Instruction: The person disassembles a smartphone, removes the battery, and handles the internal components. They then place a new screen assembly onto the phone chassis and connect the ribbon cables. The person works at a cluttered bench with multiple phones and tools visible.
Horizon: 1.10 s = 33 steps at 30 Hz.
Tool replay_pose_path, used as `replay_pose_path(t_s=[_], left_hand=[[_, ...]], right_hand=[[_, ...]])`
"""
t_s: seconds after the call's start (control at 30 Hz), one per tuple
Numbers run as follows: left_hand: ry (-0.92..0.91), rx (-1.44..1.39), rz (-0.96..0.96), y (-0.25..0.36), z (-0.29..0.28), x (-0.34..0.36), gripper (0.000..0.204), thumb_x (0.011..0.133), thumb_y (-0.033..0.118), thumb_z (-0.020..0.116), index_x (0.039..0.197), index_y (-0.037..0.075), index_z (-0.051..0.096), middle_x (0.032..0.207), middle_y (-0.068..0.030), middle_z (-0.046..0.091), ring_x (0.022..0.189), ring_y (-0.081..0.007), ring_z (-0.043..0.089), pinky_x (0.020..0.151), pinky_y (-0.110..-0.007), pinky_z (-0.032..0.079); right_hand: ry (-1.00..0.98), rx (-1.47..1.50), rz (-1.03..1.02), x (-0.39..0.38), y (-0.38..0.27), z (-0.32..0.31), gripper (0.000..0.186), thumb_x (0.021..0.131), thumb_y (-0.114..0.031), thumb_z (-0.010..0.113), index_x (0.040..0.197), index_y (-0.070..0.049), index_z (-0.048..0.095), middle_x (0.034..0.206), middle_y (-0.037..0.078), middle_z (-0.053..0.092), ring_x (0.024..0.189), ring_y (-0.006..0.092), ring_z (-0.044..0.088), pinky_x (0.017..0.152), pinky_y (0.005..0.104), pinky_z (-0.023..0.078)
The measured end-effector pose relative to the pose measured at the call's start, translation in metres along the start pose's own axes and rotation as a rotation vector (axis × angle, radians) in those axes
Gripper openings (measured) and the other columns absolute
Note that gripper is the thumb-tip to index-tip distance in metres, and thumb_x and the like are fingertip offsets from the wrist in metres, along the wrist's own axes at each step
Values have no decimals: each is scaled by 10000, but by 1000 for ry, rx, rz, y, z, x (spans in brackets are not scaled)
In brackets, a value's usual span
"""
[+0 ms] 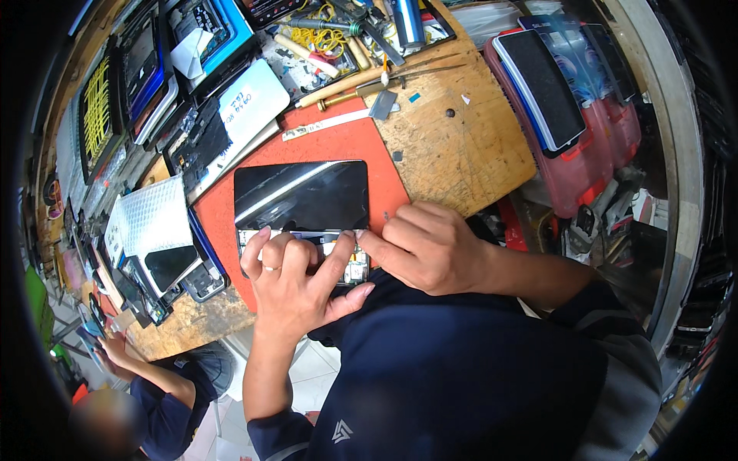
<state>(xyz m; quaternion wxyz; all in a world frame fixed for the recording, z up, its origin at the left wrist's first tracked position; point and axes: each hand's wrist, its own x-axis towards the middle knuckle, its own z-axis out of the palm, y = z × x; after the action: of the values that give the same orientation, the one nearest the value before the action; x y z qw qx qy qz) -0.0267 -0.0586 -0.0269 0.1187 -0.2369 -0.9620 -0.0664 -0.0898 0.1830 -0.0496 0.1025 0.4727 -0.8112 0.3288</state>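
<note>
In front of me lies an opened phone (357, 270), its circuit board and inner parts bare along the near side. A glossy black screen panel (304, 192) lies flat just beyond it, edge to edge with the opened body. My left hand (296, 284), with a ring on one finger, rests over the phone; its fingers are apart, the index fingertip touching near the board's far edge and the thumb by the near right edge. My right hand (430, 250) is curled at the right edge, fingertips closed beside my left index finger. Whatever they pinch is too small to tell.
An orange-red mat (254, 180) covers part of the wooden bench (461, 115). Stacked devices (146, 84) and a bubble-wrap pouch (154, 219) crowd the left. Tools (338, 27) lie at the back. Red plastic cases (584, 161) stand right. Another person (165, 396) sits lower left.
</note>
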Motion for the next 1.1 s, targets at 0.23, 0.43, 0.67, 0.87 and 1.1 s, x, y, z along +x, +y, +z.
replay_pose_path(t_s=[0.23,0.43,0.67,0.87,1.1], left_hand=[[-27,-46,3,-2,0,1,531,888,649,687,1185,222,794,839,-22,476,875,-262,506,1092,-546,358],[216,-98,31,-9,1,-19,474,858,553,684,1087,149,779,850,-21,519,867,-257,524,1014,-516,362],[314,-74,-147,8,4,-40,280,827,449,727,929,190,757,816,2,497,848,-213,539,1004,-485,369],[304,-80,-200,16,2,-28,186,798,309,770,918,167,757,832,0,552,850,-221,549,1030,-478,372],[351,-62,-364,16,-3,-41,119,818,205,760,918,144,742,845,-25,560,874,-233,579,1057,-490,372]], right_hand=[[-13,-10,-8,1,1,0,273,851,-130,682,1066,31,727,844,63,579,769,223,621,653,354,516],[92,-7,-77,1,7,2,297,838,-127,707,1090,23,755,801,32,533,733,188,595,615,325,494],[-54,-95,-79,2,2,0,326,866,-136,676,1134,33,754,827,32,562,775,186,598,653,322,490],[-132,-93,-77,9,-2,-5,351,873,-131,658,1168,41,739,859,50,612,800,201,613,690,343,500],[-86,-85,-67,6,-3,-4,352,869,-104,678,1184,41,738,818,45,563,779,204,589,685,346,488]])
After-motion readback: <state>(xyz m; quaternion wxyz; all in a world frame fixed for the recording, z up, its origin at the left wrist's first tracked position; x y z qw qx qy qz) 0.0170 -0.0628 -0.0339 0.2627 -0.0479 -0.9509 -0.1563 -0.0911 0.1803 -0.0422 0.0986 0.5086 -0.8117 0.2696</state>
